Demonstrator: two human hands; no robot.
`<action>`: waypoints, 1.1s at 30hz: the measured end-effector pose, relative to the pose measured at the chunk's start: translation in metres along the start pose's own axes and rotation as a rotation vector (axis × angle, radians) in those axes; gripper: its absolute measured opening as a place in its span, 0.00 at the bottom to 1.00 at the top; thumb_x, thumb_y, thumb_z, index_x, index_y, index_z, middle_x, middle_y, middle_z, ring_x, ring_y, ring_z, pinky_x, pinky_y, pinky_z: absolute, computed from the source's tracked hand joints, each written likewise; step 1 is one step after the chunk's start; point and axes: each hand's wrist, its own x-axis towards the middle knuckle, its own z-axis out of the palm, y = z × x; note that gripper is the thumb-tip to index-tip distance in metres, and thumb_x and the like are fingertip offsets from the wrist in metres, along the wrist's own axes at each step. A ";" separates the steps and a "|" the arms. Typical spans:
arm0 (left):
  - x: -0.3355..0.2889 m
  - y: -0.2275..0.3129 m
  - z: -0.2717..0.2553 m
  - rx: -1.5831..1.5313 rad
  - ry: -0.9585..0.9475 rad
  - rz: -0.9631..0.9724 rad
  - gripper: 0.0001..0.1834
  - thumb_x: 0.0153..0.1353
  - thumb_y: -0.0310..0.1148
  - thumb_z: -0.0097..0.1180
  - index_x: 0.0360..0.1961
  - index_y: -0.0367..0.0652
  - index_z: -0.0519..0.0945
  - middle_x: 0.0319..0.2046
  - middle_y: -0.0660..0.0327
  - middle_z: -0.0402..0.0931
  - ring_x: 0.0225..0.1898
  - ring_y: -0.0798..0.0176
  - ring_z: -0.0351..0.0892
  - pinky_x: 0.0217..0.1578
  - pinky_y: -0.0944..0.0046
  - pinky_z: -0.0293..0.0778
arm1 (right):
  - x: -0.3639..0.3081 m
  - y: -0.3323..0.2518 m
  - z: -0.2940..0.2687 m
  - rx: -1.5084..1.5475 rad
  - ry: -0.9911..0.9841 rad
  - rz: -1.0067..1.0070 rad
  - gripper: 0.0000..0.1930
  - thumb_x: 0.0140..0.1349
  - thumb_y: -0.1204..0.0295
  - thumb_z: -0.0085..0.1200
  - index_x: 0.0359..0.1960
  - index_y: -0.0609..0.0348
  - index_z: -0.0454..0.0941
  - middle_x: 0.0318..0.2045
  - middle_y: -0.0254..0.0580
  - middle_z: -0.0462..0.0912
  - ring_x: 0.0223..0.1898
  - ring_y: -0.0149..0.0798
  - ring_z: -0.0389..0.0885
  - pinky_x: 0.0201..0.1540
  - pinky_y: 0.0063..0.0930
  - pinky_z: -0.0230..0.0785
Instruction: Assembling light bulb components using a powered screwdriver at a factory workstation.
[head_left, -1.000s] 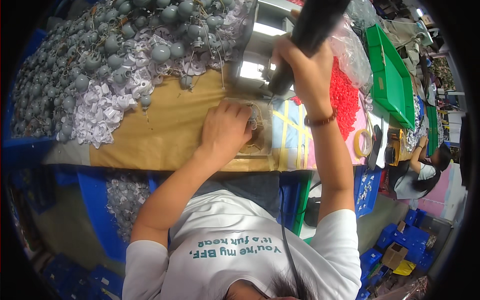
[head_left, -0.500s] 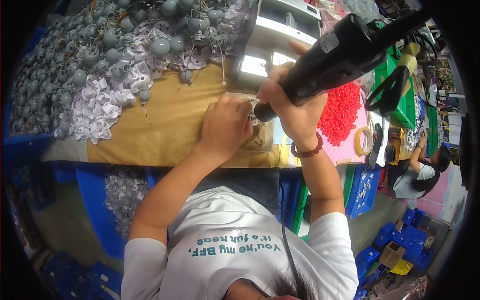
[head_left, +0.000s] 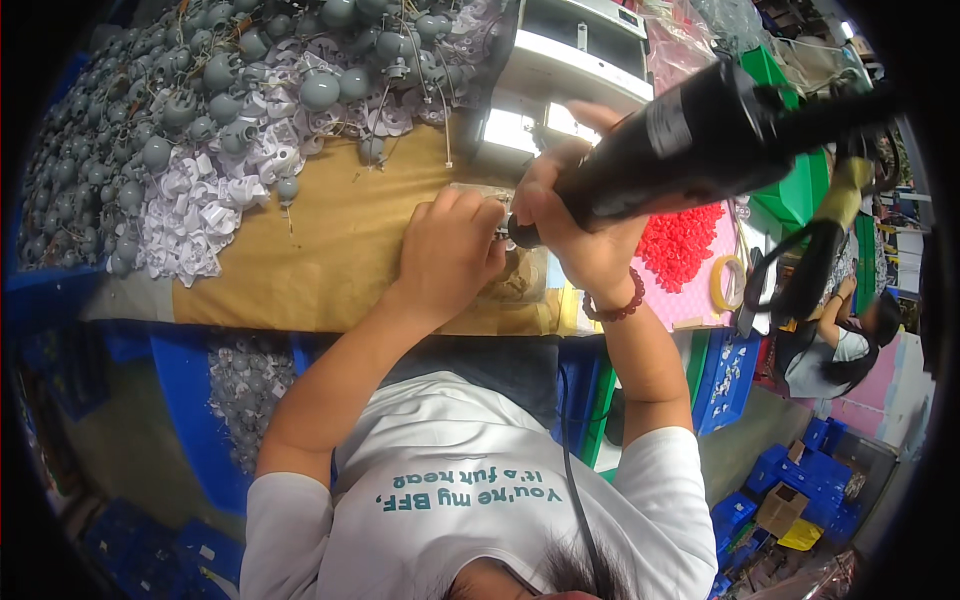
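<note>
Tool (head_left: 690, 160) in the right hand (head_left: 590, 250) is black, cylindrical and pale-labelled.

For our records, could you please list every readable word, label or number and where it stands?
White T-shirt: two lines of teal lettering, upside down, legible; wording omitted.
Black handheld power tool: white label, too blurred to read.
White machine: dark panel, too small to read.

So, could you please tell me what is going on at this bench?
The person's right hand grips a black handheld tool, its tip beside the left hand, which is at a small, mostly hidden part on the brown-covered bench. Grey balls and white pieces are heaped to the left, red pieces to the right.
</note>
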 end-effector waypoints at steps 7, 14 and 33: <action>-0.001 -0.001 0.000 -0.012 0.003 0.003 0.18 0.45 0.29 0.66 0.38 0.47 0.73 0.37 0.62 0.74 0.44 0.53 0.74 0.40 0.52 0.70 | -0.019 0.016 0.001 0.093 -0.017 -0.060 0.28 0.55 0.85 0.59 0.58 0.71 0.65 0.32 0.35 0.77 0.33 0.27 0.75 0.38 0.21 0.69; -0.001 -0.002 0.001 -0.032 -0.009 -0.012 0.18 0.45 0.29 0.66 0.39 0.47 0.74 0.40 0.62 0.75 0.46 0.53 0.74 0.42 0.51 0.70 | -0.020 0.013 0.001 0.042 -0.042 -0.054 0.28 0.56 0.84 0.58 0.59 0.69 0.65 0.33 0.36 0.77 0.33 0.26 0.76 0.38 0.21 0.70; -0.014 0.003 0.001 -0.069 0.056 -0.051 0.18 0.51 0.30 0.69 0.44 0.42 0.80 0.44 0.56 0.81 0.53 0.50 0.76 0.52 0.54 0.72 | -0.035 0.041 -0.073 -0.851 0.394 -0.132 0.21 0.59 0.77 0.61 0.55 0.64 0.75 0.51 0.49 0.79 0.52 0.44 0.76 0.59 0.39 0.63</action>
